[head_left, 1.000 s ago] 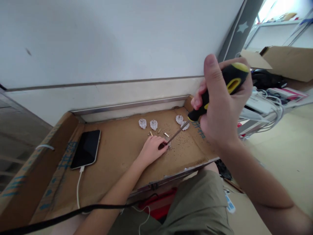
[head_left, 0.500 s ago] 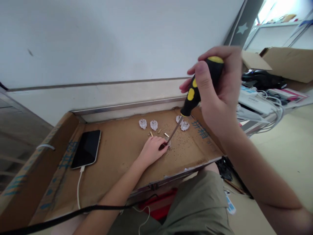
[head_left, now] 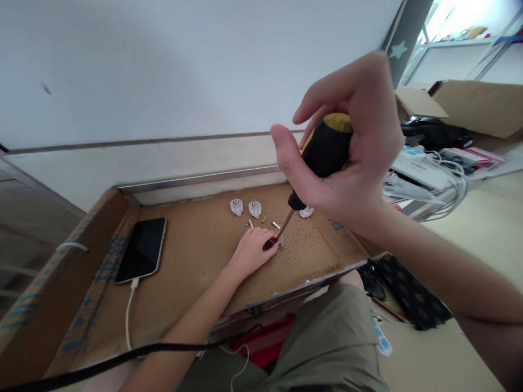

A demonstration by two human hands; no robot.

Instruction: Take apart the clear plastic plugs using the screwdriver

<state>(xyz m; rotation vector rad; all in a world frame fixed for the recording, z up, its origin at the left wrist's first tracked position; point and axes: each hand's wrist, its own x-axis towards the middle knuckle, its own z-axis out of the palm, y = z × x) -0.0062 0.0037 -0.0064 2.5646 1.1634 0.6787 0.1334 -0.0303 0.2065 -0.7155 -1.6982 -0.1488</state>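
I am clasping the screwdriver (head_left: 328,149) in the right hand (head_left: 370,141), tilted down to the left hand (head_left: 255,247); that one is pinching a small pale piece (head_left: 281,239), mostly hidden, presumably bracing it on the cardboard surface (head_left: 196,256); clear plugs (head_left: 254,208) are lying beyond.

One screwdriver (head_left: 327,149), one phone (head_left: 141,250), at least three plugs (head_left: 254,209).

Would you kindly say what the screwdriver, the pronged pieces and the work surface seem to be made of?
Screwdriver: matte black-and-yellow handle, probably plastic or rubber; thin, straight, dull shaft, likely metal.
Pronged pieces: likely clear or whitish plastic, being pale and translucent-looking, with metallic-looking prongs.
Work surface: apparently cardboard, matte brown, with blue print and worn edges.
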